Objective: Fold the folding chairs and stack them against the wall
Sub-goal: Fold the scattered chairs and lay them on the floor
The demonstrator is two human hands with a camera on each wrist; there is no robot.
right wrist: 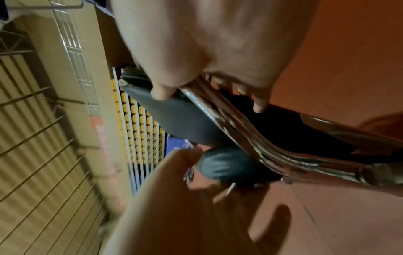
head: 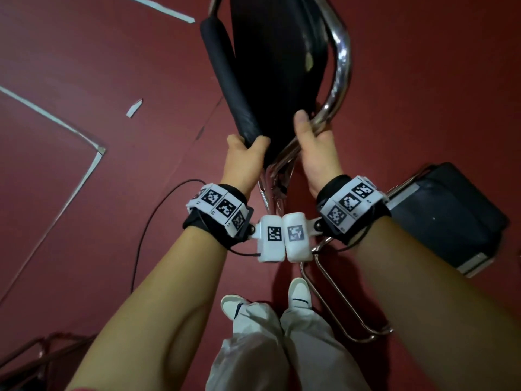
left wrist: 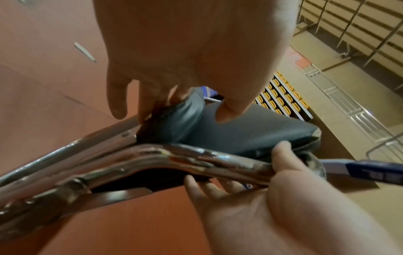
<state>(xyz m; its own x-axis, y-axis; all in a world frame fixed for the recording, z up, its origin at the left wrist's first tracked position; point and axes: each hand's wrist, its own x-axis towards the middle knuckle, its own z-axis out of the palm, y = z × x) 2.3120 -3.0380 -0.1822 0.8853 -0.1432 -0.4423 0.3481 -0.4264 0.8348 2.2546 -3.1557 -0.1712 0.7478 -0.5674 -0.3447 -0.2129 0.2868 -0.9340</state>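
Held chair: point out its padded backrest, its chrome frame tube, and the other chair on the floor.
padded backrest [head: 225, 80], head view, middle of the black cushion roll.
chrome frame tube [head: 342, 66], head view, the curved shiny bend.
other chair [head: 448, 210], head view, its dark seat pad.

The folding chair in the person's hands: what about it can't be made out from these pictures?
- Folding chair: its far end is cut off by the head view's top edge.
- Left hand: its fingertips are hidden behind the black pad in the head view.
- Right hand: its fingers wrap round the chrome tube, out of sight there.
- Right wrist view: motion blur smears the frame joints.
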